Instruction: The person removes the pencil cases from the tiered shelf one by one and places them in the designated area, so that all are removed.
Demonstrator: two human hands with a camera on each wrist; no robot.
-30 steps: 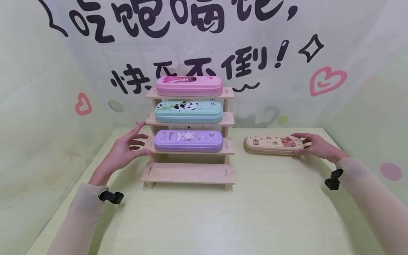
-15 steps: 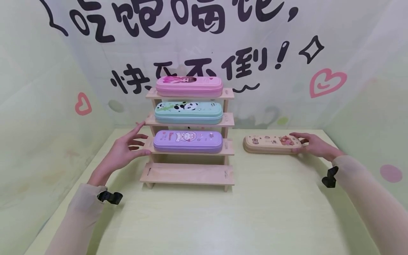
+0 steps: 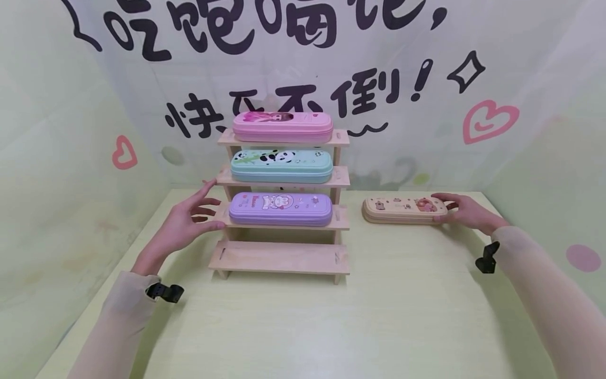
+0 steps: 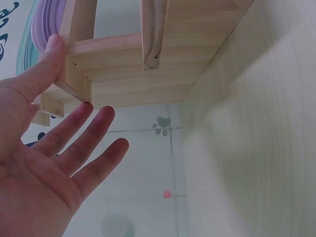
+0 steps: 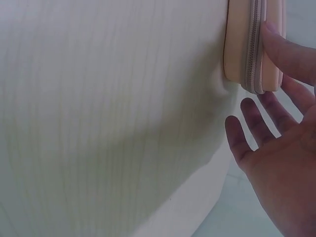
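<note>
A stepped wooden display shelf (image 3: 279, 258) stands on the table in the head view. A pink pencil case (image 3: 284, 127), a mint-green panda pencil case (image 3: 281, 166) and a purple pencil case (image 3: 280, 209) lie on its upper three steps. My left hand (image 3: 182, 223) touches the shelf's left side, thumb at the purple case's step; in the left wrist view the other fingers (image 4: 96, 136) are spread and mostly straight. At the right, my right hand (image 3: 466, 211) pinches the right end of a beige pencil case (image 3: 402, 209) lying on the table. The right wrist view shows its zipper (image 5: 254, 49).
The lowest step of the shelf holds no case. Pale table surface (image 3: 379, 316) stretches in front of the shelf and to its right. Printed cloth walls (image 3: 402, 152) close off the back and both sides.
My right hand has shifted slightly back and left, swinging the right end of the beige pencil case backward, so the case lies straighter. My left hand stays at the shelf.
</note>
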